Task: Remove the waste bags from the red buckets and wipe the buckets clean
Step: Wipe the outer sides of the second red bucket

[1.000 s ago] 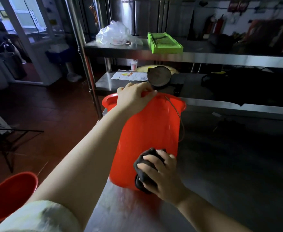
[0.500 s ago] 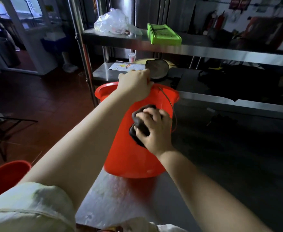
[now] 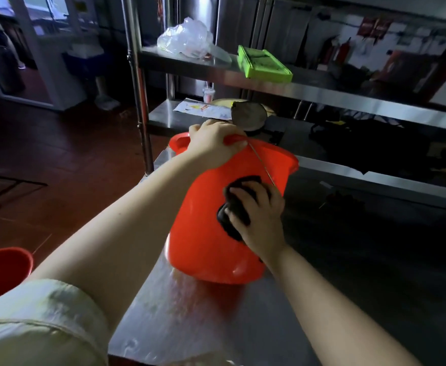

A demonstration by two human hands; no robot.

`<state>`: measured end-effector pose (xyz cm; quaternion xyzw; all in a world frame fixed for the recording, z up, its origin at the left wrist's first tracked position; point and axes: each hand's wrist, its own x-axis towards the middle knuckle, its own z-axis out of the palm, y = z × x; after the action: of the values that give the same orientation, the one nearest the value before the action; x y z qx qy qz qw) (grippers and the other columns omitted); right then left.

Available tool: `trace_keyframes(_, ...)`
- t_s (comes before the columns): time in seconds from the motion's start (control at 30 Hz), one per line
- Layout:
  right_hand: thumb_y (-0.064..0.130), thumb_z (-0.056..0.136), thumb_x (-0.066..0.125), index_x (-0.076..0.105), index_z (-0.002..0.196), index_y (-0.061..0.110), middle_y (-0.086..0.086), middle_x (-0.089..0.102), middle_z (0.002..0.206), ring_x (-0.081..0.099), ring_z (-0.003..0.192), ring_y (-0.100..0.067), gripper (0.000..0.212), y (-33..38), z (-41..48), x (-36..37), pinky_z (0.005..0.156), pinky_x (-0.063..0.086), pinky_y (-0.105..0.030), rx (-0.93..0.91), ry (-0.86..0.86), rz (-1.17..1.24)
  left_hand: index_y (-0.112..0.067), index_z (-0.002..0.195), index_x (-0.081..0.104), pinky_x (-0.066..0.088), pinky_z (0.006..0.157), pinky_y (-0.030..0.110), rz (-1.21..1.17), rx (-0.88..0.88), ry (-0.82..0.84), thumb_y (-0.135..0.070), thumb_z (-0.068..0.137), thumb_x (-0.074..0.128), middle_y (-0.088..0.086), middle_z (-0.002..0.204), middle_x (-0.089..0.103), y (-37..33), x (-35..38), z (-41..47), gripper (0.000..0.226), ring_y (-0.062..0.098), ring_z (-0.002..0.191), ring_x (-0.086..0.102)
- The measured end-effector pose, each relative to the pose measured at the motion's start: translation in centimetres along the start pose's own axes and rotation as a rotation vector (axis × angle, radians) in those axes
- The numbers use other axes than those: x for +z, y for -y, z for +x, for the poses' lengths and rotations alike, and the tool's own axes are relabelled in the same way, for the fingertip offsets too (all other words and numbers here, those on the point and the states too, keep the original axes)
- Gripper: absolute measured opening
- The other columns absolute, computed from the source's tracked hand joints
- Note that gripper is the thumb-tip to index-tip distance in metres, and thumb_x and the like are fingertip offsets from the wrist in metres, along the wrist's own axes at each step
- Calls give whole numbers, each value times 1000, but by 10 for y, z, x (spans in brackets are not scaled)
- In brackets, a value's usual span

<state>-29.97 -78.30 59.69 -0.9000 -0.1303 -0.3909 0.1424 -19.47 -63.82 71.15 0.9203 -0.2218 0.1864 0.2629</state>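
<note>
the red bucket [image 3: 203, 233] stands on the steel table [image 3: 190, 326] near its left edge. the left hand [image 3: 214, 143] grips its rim, fingers curled over it. the right hand [image 3: 259, 220] holds a dark cloth [image 3: 232, 207] in curled fingers, pressed against the bucket's side.

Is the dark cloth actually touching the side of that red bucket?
Touching. The head view shows the right hand pressing the dark cloth against the outer wall of the red bucket, no gap visible.
</note>
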Motion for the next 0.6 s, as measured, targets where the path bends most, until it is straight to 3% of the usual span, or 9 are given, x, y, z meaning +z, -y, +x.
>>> trace_keyframes(0.1, 41, 75, 67, 65, 113, 29, 2, 58, 123, 42, 113, -30, 39, 7, 15, 4, 99, 30, -39, 58, -76, -36, -36, 109, 65, 26, 97, 42, 34, -21, 93, -56, 85, 54, -12, 113, 65, 9, -11, 12, 34, 19, 118, 49)
trace_keyframes(0.17, 39, 73, 67, 63, 109, 30, 4, 57, 121, 43, 114, -31, 38, 17, 13, 9, 99, 33, -43, 37, -85, -28, -31, 104, 64, 32, 94, 43, 210, 79, 124, -73, 75, 47, -9, 107, 65, 8, -13, 17, 53, 21, 111, 52)
trace_keyframes(0.23, 37, 71, 67, 59, 109, 31, 4, 56, 120, 45, 113, -32, 39, 24, 12, 15, 95, 39, -47, 20, -57, -38, -25, 96, 60, 41, 88, 42, 207, 177, 135, -78, 72, 52, -5, 105, 64, 7, -11, 22, 59, 24, 107, 53)
trace_keyframes(0.37, 39, 69, 69, 58, 110, 35, 3, 62, 116, 51, 107, -31, 43, 28, 17, 17, 90, 41, -47, 56, -94, -64, -27, 125, 59, 38, 93, 47, 78, 245, 194, -66, 75, 62, -5, 128, 56, 14, -1, 27, 63, 24, 126, 39)
trace_keyframes(0.43, 41, 70, 68, 58, 110, 35, 4, 61, 119, 48, 110, -30, 42, 28, 17, 18, 92, 40, -45, 89, -69, -56, -29, 127, 58, 36, 92, 44, 69, 247, 165, -66, 76, 62, -5, 128, 56, 16, 4, 29, 64, 24, 126, 39)
trace_keyframes(0.6, 42, 72, 67, 62, 112, 34, 6, 57, 123, 44, 114, -28, 41, 39, 17, 19, 95, 36, -41, 217, -35, -80, -27, 93, 70, 33, 84, 38, 28, 119, -29, -73, 80, 51, -4, 101, 66, 6, 17, 29, 52, 24, 110, 50)
